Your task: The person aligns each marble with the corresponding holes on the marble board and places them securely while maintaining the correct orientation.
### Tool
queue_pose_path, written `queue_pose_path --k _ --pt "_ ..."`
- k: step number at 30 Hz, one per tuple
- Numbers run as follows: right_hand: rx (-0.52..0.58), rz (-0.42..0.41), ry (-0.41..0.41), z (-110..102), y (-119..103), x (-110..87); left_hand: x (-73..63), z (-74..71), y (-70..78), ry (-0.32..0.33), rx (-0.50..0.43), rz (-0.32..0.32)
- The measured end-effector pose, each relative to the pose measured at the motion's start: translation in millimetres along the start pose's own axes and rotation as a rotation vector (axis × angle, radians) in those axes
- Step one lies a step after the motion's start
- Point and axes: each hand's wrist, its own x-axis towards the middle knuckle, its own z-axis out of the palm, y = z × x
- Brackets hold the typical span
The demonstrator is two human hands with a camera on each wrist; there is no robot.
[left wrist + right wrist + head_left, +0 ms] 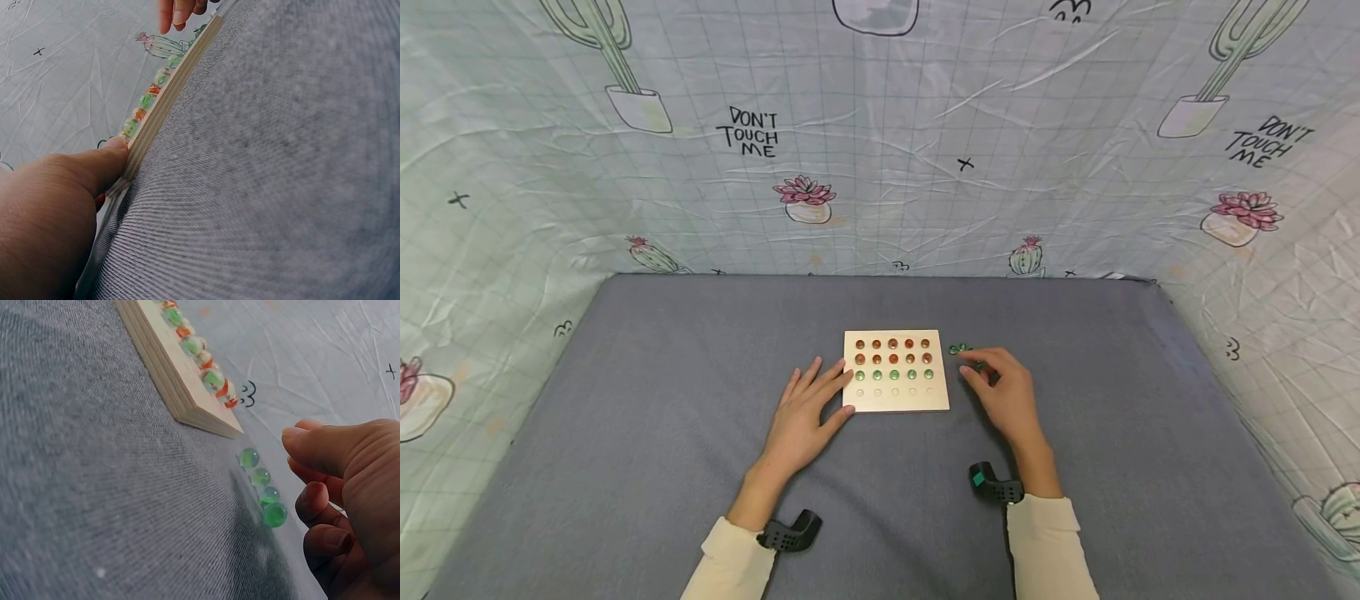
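Observation:
A pale wooden board (897, 402) with rows of holes lies in the middle of the grey table (625, 400). Its two far rows hold orange marbles (892, 351), and the third row holds green marbles (894, 375). The nearest row shows bare holes. My left hand (827, 392) lies flat on the cloth, fingers straight, with the thumb (109, 159) against the board's edge (164, 109). Several loose green marbles (262, 485) lie in a line right of the board (169, 369). My right hand (294, 469) hovers over them, fingers curled, thumb and forefinger apart, nearest the closest marble (275, 514).
Grey cloth covers the table, with wide bare stretches to the left and right of the board. A cactus-print sheet (880, 167) walls in the back and both sides. A black wrist camera (790, 533) sits on each forearm.

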Motion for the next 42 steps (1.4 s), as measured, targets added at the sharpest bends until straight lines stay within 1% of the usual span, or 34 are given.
queue_pose_path --k 7,12,17,23,29,42 --pt "0.018 0.018 0.032 -6 4 -0.9 -0.1 -0.7 0.0 -0.001 0.000 -0.002" --pt "-0.006 0.026 0.046 -11 9 -0.8 0.8 -1.1 0.2 -0.004 0.004 -0.007" --pt "-0.048 0.052 0.041 -13 16 -1.8 1.1 -1.6 0.6 -0.010 0.007 -0.012" --pt "-0.053 0.084 0.038 -13 23 -2.8 0.9 -1.3 0.9 0.000 0.002 -0.005" --pt "-0.077 0.107 0.030 -11 27 -5.3 -1.5 0.3 0.9 -0.007 -0.004 -0.007" --pt "-0.111 0.100 0.023 -8 29 -4.0 -1.1 0.5 1.5 -0.005 -0.002 -0.010"
